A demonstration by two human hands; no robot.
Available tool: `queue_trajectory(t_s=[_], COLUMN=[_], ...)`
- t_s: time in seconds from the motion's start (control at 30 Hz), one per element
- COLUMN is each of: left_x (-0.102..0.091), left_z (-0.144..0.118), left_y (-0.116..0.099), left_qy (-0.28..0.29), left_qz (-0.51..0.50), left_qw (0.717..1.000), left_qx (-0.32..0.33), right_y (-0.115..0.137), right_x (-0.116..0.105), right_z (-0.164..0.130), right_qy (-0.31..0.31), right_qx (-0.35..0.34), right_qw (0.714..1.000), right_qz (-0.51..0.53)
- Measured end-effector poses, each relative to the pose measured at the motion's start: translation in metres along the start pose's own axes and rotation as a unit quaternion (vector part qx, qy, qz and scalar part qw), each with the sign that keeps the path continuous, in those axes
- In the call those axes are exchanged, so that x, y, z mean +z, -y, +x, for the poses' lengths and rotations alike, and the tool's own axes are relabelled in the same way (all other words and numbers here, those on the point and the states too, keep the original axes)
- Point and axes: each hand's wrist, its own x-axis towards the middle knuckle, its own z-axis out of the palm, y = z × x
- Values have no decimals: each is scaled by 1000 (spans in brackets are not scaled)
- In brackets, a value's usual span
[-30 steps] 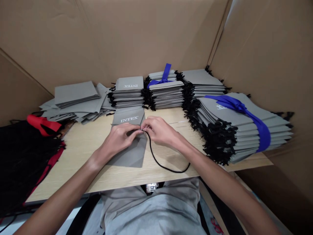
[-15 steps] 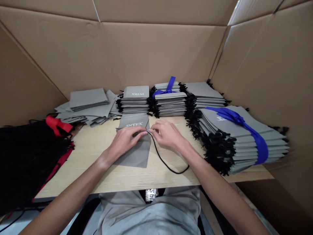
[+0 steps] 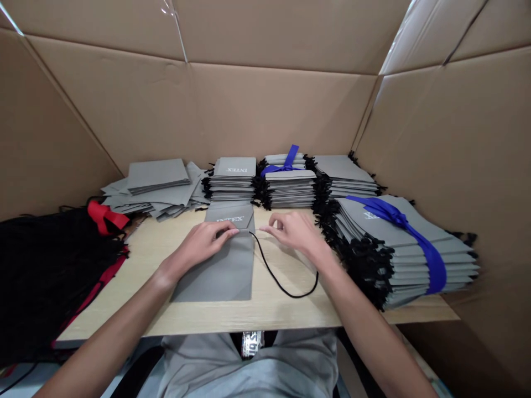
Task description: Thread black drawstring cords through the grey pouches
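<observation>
My left hand presses flat on the grey bag, fingers by its printed end; my right hand pinches the black cord just beside it. Bare table lies toward me; bag stacks crowd right and back, inside cardboard walls

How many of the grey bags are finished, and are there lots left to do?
Done, it seems: the corded stacks at the back and the blue-tied bundle. In hand: the left hand presses one flat grey bag while the right hand works a black cord at its edge. Left: a loose cordless-looking pile, many bags.
</observation>
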Motion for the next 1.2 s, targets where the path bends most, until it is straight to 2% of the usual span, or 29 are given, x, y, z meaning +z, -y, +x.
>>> queue_trajectory(t_s=[0.07,0.33,0.6,0.73,0.9,1.1,1.2], left_x=[-1,6,27,32,33,33,28], left_z=[1,1,4,3,2,1,2], left_y=[-2,-15,-13,-10,-7,-10,-7], left_qy=[-1,-8,-32,-38,-44,-54,-96], left_qz=[-23,-57,-42,-52,-65,-102,-79], left_qw=[1000,998,996,996,995,993,991], left_qx=[2,37,66,65,61,40,56], right_y=[-3,7,25,24,20,25,24], right_x=[-3,17,34,48,61,66,62], right_z=[2,5,2,3,4,10,13], right_qy=[-6,-6,53,49,34,40,44], right_qx=[21,-13,4,-11,-42,-35,-18], right_qw=[1000,998,995,993,994,992,990], right_qz=[-3,56,80,109,93,116,132])
